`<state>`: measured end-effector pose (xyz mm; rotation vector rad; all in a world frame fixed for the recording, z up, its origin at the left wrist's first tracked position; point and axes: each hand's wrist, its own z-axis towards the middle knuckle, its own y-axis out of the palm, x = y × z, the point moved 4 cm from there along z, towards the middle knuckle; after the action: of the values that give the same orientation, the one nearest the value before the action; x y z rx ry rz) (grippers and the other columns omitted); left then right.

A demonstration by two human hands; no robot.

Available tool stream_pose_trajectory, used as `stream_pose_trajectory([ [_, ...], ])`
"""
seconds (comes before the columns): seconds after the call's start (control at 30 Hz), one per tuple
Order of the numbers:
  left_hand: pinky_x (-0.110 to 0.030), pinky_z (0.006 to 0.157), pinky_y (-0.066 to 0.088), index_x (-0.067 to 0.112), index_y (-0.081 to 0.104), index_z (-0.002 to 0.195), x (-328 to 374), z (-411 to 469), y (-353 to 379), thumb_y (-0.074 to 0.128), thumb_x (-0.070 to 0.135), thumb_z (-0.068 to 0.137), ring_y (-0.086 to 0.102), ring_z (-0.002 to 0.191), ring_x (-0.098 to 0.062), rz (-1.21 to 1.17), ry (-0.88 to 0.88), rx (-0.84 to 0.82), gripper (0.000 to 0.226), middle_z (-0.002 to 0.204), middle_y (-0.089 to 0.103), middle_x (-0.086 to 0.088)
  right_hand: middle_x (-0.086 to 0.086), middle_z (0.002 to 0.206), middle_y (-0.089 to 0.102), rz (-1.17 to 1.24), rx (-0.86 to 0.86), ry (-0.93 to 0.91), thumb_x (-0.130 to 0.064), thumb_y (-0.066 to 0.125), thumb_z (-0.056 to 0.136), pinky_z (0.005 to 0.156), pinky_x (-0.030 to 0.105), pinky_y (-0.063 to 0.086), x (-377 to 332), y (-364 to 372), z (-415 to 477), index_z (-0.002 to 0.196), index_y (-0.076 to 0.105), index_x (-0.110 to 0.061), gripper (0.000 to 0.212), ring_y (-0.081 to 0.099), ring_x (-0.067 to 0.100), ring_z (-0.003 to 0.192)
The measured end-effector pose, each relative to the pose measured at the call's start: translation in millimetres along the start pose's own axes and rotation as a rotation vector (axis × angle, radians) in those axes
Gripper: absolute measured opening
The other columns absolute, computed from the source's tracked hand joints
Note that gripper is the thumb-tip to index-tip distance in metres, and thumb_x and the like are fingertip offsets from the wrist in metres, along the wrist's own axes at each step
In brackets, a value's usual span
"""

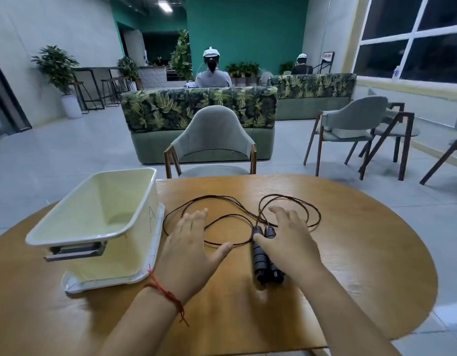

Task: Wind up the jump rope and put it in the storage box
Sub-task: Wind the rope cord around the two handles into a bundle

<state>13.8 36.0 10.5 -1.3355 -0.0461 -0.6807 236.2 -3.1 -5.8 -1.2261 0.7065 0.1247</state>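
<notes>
A jump rope lies on the round wooden table point(350, 253). Its thin dark cord point(222, 199) sprawls in loose loops, and its two black handles point(263, 255) lie side by side, pointing toward me. My right hand point(289, 240) hovers flat just over the handles with fingers spread, holding nothing. My left hand point(191, 242) is spread open above the cord loops, left of the handles. The pale yellow storage box point(135, 222) stands open and empty at the table's left, resting on its white lid point(75, 285).
A grey chair point(212, 140) stands at the table's far edge, with a leaf-patterned sofa point(199, 106) behind it. More chairs point(355, 127) stand to the right. Two people sit with their backs turned farther off.
</notes>
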Motion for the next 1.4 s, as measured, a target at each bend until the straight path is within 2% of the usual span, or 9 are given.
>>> stream_pose_trajectory([
  [0.27, -0.025, 0.109, 0.044, 0.035, 0.048, 0.15, -23, 19, 49, 0.063, 0.053, 0.099, 0.048, 0.142, -0.007, -0.144, 0.0, -0.029, 0.057, 0.148, 0.054, 0.017, 0.005, 0.146, 0.047, -0.26, -0.158, 0.168, -0.084, 0.061, 0.08, 0.081, 0.041, 0.05, 15, 48, 27, 0.155, 0.04, -0.029, 0.095, 0.055, 0.031, 0.133],
  [0.6, -0.012, 0.076, 0.049, 0.042, 0.06, 0.112, -14, 16, 68, 0.06, 0.042, 0.102, 0.058, 0.1, 0.007, -0.322, -0.073, -0.102, 0.01, 0.104, 0.065, 0.022, -0.004, 0.127, 0.049, -0.068, -0.178, 0.138, -0.065, 0.067, 0.079, 0.077, 0.039, 0.047, 11, 53, 36, 0.141, 0.045, -0.03, 0.075, 0.059, 0.024, 0.104],
  [0.7, -0.007, 0.078, 0.05, 0.041, 0.066, 0.114, -10, 14, 71, 0.063, 0.05, 0.1, 0.064, 0.101, 0.012, -0.586, -0.144, -0.221, 0.018, 0.106, 0.074, 0.022, -0.011, 0.127, 0.054, 0.192, -0.122, 0.062, -0.06, 0.073, 0.08, 0.078, 0.035, 0.053, 5, 54, 37, 0.135, 0.049, -0.037, 0.065, 0.064, 0.014, 0.104],
  [0.83, -0.035, 0.1, 0.061, 0.032, 0.067, 0.129, -1, 16, 86, 0.081, 0.056, 0.086, 0.076, 0.118, -0.017, -1.121, -0.342, -0.514, 0.052, 0.118, 0.082, 0.01, -0.012, 0.117, 0.073, 0.692, -0.096, 0.045, -0.048, 0.081, 0.087, 0.088, 0.03, 0.058, -6, 57, 30, 0.129, 0.059, -0.042, 0.047, 0.073, 0.003, 0.101],
  [0.9, -0.036, 0.094, 0.064, 0.026, 0.078, 0.122, -4, 20, 102, 0.096, 0.055, 0.067, 0.066, 0.131, -0.041, -1.378, -0.377, -0.505, 0.065, 0.116, 0.085, 0.004, -0.013, 0.112, 0.074, 0.772, -0.108, -0.008, -0.046, 0.081, 0.091, 0.084, 0.022, 0.057, -17, 56, 23, 0.13, 0.059, -0.046, 0.045, 0.073, 0.002, 0.1],
  [1.0, -0.038, 0.086, 0.067, 0.02, 0.085, 0.119, 6, 19, 92, 0.1, 0.048, 0.056, 0.07, 0.127, -0.038, -1.744, -0.433, -0.534, 0.071, 0.127, 0.081, -0.006, -0.015, 0.117, 0.074, 0.797, -0.113, -0.081, -0.049, 0.083, 0.088, 0.091, 0.023, 0.059, -33, 59, 13, 0.137, 0.059, -0.047, 0.055, 0.072, 0.003, 0.108],
  [1.13, -0.052, 0.103, 0.06, 0.017, 0.064, 0.143, -1, 18, 74, 0.066, 0.046, 0.094, 0.071, 0.126, -0.04, -1.523, -0.406, -0.436, 0.057, 0.138, 0.073, -0.023, -0.031, 0.136, 0.063, 0.72, -0.113, -0.173, -0.068, 0.081, 0.074, 0.107, 0.019, 0.05, -49, 60, 2, 0.15, 0.053, -0.052, 0.082, 0.058, -0.008, 0.131],
  [1.3, -0.039, 0.06, 0.057, 0.005, 0.067, 0.112, -6, 8, 68, 0.089, 0.082, 0.043, 0.068, 0.073, -0.035, -1.411, -0.382, -0.45, 0.105, 0.085, 0.071, -0.022, -0.028, 0.141, 0.064, 0.7, -0.175, -0.202, -0.08, 0.069, 0.077, 0.109, 0.026, 0.052, -45, 63, 3, 0.156, 0.052, -0.05, 0.086, 0.06, -0.006, 0.133],
  [1.4, -0.031, 0.052, 0.049, 0.007, 0.064, 0.095, -16, 13, 64, 0.088, 0.057, 0.067, 0.058, 0.059, -0.02, -1.33, -0.407, -0.505, 0.062, 0.075, 0.059, -0.011, -0.019, 0.132, 0.075, 0.849, -0.1, -0.151, -0.088, 0.05, 0.088, 0.104, 0.034, 0.057, -38, 57, 8, 0.138, 0.07, -0.045, 0.069, 0.069, -0.001, 0.123],
])
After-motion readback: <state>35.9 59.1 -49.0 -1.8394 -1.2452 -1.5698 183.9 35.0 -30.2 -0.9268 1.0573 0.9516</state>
